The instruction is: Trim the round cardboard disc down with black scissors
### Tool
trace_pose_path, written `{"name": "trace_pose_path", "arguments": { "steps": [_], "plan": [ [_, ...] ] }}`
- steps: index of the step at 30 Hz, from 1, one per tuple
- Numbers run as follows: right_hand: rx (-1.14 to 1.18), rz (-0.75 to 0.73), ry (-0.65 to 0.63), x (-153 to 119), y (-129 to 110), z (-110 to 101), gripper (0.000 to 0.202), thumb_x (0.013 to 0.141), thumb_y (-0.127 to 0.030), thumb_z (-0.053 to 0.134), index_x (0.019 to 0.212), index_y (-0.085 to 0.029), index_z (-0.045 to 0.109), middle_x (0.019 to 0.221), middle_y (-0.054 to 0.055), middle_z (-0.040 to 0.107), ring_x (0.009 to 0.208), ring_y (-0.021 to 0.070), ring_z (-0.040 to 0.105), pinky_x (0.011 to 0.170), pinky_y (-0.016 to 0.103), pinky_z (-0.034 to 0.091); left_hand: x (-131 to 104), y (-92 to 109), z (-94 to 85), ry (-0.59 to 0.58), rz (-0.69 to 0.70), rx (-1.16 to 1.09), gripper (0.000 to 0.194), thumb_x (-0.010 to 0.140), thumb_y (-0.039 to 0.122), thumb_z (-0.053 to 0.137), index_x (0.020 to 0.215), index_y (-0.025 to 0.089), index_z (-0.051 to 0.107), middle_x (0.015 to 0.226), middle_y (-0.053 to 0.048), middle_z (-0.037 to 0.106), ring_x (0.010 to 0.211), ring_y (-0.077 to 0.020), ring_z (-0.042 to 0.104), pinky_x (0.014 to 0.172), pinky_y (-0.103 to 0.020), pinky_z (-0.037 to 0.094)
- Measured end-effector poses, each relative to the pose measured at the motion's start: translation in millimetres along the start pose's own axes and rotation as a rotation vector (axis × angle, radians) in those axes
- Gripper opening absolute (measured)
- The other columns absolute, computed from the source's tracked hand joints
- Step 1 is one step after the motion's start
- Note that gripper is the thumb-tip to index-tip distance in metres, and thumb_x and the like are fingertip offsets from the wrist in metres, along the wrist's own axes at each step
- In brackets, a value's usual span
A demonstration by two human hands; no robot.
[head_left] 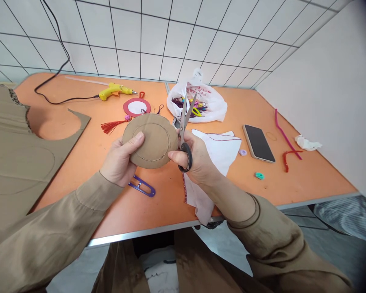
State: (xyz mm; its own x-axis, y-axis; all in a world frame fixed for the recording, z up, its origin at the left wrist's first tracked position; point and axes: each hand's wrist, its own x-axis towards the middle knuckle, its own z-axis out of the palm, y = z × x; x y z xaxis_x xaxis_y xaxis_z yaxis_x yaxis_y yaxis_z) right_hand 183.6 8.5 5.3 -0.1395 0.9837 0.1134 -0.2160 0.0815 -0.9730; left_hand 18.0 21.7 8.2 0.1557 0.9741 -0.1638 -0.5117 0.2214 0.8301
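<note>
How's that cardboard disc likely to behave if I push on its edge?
Probably fairly stiff: the disc looks flat in the grip of the left hand. Likely light for its size, since it appears to be plain cardboard. Stood on edge, it might roll, given its round outline.

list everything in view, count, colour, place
cardboard disc: 1, brown, centre
scissors: 1, silver and black, beside disc
cardboard sheet: 1, brown, left
glue gun: 1, yellow, back left
tasselled ornament: 1, red and white, behind disc
plastic bag: 1, white, back middle
cloth: 1, white, right of disc
slotted strip: 1, purple, below disc
phone: 1, dark, right of cloth
small pieces: 2, lilac and teal, near phone
fuzzy sticks: 2, pink and red, right
tissue: 1, white, far right
table: 1, orange, beneath
tiled wall: 1, white, behind
left hand: 1, bare, holding disc
right hand: 1, bare, holding scissors
sleeves: 2, brown, forearms
</note>
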Motion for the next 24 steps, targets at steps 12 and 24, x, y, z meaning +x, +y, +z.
{"name": "trace_pose_path", "arguments": {
  "steps": [12,24],
  "plan": [
    [-0.016,0.014,0.028,-1,-3,2,0.034,0.059,-0.025,0.078,0.086,-0.023,0.059,0.08,0.0,0.065,0.08,0.0213,0.059,0.072,0.035,0.047,0,1,-1.0,-0.041,-0.082,-0.029,0.038,0.068,0.032,0.079,0.101,0.016,0.072,0.106,-0.011,0.074,0.113,-0.0355,0.061,0.093,-0.046,0.053],
    [-0.067,0.019,-0.057,-8,-10,-2,0.026,0.079,-0.04,0.066,0.09,-0.017,0.061,0.064,0.0,0.063,0.062,0.0149,0.055,0.057,0.028,0.038,8,2,-1.9,0.122,0.131,-0.251,0.018,0.086,0.022,0.062,0.102,0.019,0.07,0.113,-0.005,0.073,0.13,-0.0243,0.05,0.1,-0.033,0.05]
  ]
}}
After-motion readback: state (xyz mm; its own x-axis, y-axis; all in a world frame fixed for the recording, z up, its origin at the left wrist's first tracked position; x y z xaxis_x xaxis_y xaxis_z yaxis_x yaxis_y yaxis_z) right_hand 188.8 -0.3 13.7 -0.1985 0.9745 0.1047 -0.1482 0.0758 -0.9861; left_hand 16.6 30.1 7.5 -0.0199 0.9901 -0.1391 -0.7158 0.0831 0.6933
